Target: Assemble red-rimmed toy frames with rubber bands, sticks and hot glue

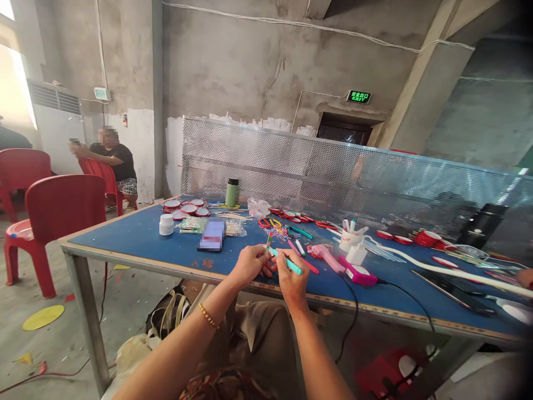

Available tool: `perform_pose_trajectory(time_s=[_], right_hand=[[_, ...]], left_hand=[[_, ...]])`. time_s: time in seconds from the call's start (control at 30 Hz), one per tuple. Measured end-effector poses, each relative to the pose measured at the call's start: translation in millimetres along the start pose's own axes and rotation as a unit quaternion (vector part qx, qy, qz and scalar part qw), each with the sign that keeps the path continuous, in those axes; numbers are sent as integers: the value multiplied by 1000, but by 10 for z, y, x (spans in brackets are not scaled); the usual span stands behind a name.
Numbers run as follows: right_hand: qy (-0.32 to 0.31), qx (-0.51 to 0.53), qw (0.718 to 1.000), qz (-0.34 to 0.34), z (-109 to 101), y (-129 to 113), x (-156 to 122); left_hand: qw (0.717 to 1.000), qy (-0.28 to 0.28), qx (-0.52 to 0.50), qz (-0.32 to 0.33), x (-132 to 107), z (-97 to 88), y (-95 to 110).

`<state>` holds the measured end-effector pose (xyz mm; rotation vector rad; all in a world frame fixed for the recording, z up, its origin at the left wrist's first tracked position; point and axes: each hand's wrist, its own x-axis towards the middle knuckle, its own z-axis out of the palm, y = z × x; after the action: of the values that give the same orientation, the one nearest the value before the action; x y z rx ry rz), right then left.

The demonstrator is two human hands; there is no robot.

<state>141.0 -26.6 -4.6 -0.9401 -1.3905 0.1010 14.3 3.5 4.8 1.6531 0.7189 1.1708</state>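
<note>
My left hand (251,263) is closed in a pinch on a thin red and green stick (268,240) that points up from my fingers. Beside it, my right hand (292,278) grips a teal pen (285,261), whose tip meets the base of the stick. Both hands hover over the near edge of the blue table (141,236). A gold bracelet (207,315) sits on my left wrist.
On the table lie red-rimmed round discs (186,208), a white jar (166,224), a green bottle (231,193), scissors (270,223), a pink device (358,273) with a black cable, and a phone (453,290). A perforated metal screen (333,172) backs the table. Red chairs (58,216) and a seated person (112,161) are at left.
</note>
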Motion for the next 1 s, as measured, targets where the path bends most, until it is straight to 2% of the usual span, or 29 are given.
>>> perform_pose_trajectory(time_s=[0.47,1.0], right_hand=[[8,8,1000,3,0,-46,-3],[-13,-3,999,-35,-1,-73,-10]], left_hand=[[1000,-4,-5,6,4,-2,-21],[1000,8,19,20,-30,0,27]])
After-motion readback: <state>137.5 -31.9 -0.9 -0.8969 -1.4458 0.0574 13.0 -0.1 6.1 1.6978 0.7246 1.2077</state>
